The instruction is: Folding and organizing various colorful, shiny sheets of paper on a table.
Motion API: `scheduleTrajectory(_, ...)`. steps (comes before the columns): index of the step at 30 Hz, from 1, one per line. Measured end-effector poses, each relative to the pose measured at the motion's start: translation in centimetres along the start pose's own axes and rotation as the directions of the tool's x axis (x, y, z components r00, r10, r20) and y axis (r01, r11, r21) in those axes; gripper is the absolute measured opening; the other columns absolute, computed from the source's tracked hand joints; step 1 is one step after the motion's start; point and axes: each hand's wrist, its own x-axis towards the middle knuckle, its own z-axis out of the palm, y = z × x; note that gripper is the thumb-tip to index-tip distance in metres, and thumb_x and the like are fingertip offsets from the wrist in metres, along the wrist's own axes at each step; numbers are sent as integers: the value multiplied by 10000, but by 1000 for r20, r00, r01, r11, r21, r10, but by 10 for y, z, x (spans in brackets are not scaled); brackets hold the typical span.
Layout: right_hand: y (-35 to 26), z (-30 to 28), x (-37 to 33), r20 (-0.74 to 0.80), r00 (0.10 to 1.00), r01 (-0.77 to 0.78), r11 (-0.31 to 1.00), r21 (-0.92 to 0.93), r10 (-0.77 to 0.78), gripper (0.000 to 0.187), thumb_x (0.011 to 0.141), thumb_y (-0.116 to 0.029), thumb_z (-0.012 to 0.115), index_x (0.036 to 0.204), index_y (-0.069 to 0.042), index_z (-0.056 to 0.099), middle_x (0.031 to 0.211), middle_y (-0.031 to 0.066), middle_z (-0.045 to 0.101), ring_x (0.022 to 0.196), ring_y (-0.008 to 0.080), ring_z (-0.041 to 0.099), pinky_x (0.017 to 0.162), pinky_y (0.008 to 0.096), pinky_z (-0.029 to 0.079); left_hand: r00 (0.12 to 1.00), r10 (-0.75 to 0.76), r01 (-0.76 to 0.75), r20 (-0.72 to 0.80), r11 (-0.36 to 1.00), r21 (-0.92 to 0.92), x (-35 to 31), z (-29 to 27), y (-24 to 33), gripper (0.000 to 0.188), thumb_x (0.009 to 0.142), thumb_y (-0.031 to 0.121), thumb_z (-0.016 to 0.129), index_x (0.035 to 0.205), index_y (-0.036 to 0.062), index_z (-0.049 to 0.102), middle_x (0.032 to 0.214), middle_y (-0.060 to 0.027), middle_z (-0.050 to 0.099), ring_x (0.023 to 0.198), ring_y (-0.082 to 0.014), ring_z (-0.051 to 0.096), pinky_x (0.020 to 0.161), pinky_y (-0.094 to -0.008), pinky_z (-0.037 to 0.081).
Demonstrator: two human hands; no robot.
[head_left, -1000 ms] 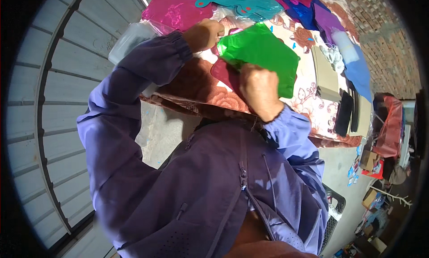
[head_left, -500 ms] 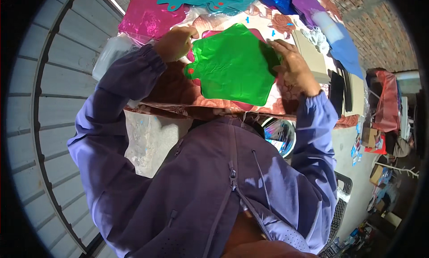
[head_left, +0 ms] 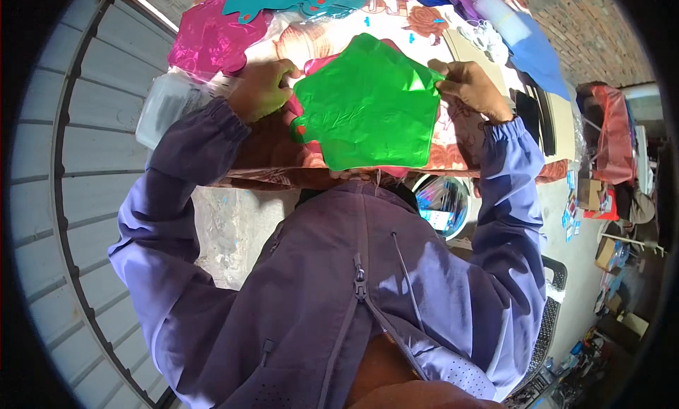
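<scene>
A shiny green foil sheet with a lobed outline is spread before me. A small tab with a red spot sticks out at its left side. Beneath it, edges of a magenta foil sheet peek out. My right hand pinches the green sheet's upper right corner, which is slightly raised and creased. My left hand is closed at the sheet's left edge, thumb and forefinger gripping there. Its fingertips are partly in glare.
More magenta foil and teal foil lie at the back left. A clear plastic box stands left. White cord, a clear roll and tan boards lie right. Below the table edge is a round bin.
My right hand has gone from flat fingers on the sheet to pinching its corner. The green sheet's right corner has risen, and its left edge has shifted over the magenta one.
</scene>
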Motion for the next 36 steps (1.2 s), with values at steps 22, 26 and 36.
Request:
scheduleTrajectory(22, -6, 7, 0, -110, 989, 128, 958, 257, -103, 164, 813, 8, 708, 890, 7, 563, 757, 5, 603, 663, 109, 570, 591, 256, 460, 996, -88, 86, -4, 970, 229, 5, 8, 28, 417, 723, 167, 712, 1095, 59, 559, 860, -115, 657, 811, -274, 656, 712, -405, 504)
scheduleTrajectory(26, 5, -10, 0, -205, 971, 175, 946, 271, -121, 203, 796, -101, 723, 888, 48, 620, 752, 94, 653, 733, 194, 647, 693, 342, 516, 982, -183, 166, 45, 954, 250, 13, 5, 43, 425, 725, 176, 708, 1109, 77, 556, 883, -128, 660, 837, -290, 659, 736, -409, 509)
scheduleTrajectory(36, -2, 19, -86, -234, 966, -156, 481, -863, -107, 173, 768, -165, 668, 896, -50, 686, 775, 202, 654, 712, 379, 636, 628, 417, 491, 983, -170, 148, 70, 958, 245, 17, 8, 31, 403, 748, 157, 691, 1117, 63, 559, 915, -151, 661, 864, -291, 660, 770, -403, 509)
